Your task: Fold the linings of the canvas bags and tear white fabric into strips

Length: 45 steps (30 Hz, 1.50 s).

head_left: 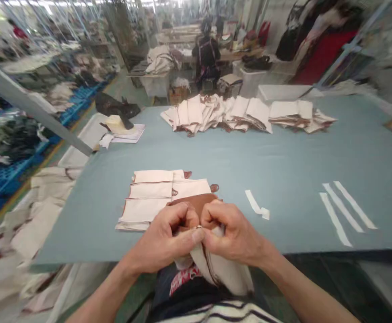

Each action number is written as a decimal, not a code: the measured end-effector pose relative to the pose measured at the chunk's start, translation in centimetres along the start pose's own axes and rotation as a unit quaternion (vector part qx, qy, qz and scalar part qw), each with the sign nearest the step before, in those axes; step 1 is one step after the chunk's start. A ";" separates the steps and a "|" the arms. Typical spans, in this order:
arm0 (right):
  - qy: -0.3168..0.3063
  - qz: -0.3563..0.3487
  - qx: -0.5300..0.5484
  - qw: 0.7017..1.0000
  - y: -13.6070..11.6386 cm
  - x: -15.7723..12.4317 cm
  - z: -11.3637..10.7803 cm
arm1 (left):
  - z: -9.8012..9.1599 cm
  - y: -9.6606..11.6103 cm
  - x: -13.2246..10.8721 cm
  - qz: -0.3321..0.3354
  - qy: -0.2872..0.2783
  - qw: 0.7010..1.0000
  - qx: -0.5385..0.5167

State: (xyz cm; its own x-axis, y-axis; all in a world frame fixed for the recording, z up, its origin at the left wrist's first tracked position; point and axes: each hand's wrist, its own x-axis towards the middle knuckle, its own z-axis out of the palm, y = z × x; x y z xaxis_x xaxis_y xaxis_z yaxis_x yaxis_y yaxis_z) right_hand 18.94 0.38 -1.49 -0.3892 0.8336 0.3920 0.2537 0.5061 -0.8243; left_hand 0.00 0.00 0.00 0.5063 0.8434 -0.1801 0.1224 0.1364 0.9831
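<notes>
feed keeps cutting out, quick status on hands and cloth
Both shut: left hand and right hand pinch the cloth piece at the table edge. Stack of cream pieces just beyond it. Nothing in the way.

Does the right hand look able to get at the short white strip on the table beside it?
Probably yes: the short white strip lies on bare table close to the right hand with nothing between. But that hand and the left hand both pinch a cream fabric piece.

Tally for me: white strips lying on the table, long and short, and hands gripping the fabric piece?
Long white strips: 3
Short bent white strip: 1
Hands gripping the fabric piece: 2, left hand, right hand
Total: 6
</notes>
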 end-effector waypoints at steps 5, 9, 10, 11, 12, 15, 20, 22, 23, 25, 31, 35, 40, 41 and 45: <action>-0.044 0.007 0.031 0.999 -0.3 -0.4 -0.5 | -1.1 0.8 -0.1 0.046 -0.095 0.994 0.011; -0.044 -0.070 0.005 0.997 0.2 -0.4 -1.2 | -1.6 1.3 -0.3 0.068 -0.100 0.990 0.076; -0.042 -0.083 -0.011 0.996 0.3 -0.3 -1.3 | -1.6 1.4 -0.3 0.068 -0.092 0.989 0.093; -0.040 -0.093 -0.028 0.994 0.4 -0.3 -1.4 | -1.7 1.5 -0.3 0.066 -0.084 0.988 0.110; -0.037 -0.103 -0.045 0.993 0.4 -0.2 -1.5 | -1.7 1.6 -0.2 0.064 -0.076 0.987 0.126; -0.033 -0.127 -0.065 0.989 0.3 0.0 -1.6 | -1.7 1.7 0.0 0.064 -0.058 0.982 0.168; -0.028 -0.093 -0.061 0.993 0.5 -0.2 -1.3 | -1.9 1.3 -0.1 0.053 -0.056 0.976 0.205; -0.026 -0.085 -0.075 0.993 0.6 -0.3 -1.4 | -2.1 1.1 -0.1 0.048 -0.043 0.975 0.212; -0.028 -0.086 -0.079 0.993 0.6 -0.3 -1.4 | -2.2 0.9 -0.2 0.046 -0.035 0.975 0.214; -0.031 -0.092 -0.085 0.992 0.7 -0.3 -1.4 | -2.3 0.7 -0.1 0.043 -0.025 0.975 0.215; -0.031 -0.101 -0.144 0.984 0.6 -0.3 -1.3 | -2.3 0.7 -0.2 0.031 -0.022 0.974 0.223; -0.040 -0.114 -0.170 0.978 0.3 -0.6 -1.3 | -2.0 0.9 -0.3 0.001 -0.044 0.975 0.219; -0.028 -0.108 -0.137 0.984 0.3 -1.0 -1.5 | -1.5 0.4 -0.2 0.032 -0.049 0.973 0.225; -0.027 -0.105 -0.126 0.986 0.3 -1.1 -1.6 | -1.4 0.3 -0.2 0.039 -0.044 0.972 0.227; -0.011 -0.088 -0.107 0.990 0.3 -1.6 -1.8 | -1.1 0.4 -0.1 0.060 -0.015 0.972 0.228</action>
State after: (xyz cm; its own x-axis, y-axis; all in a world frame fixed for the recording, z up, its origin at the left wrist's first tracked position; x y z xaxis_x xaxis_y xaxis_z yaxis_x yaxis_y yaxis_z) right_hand 21.21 -0.35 -1.65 -0.4630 0.7240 0.5114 0.3609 0.6809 -0.6372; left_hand -0.93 0.47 0.41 0.5650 0.8219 -0.0720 0.4227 -0.2135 0.8808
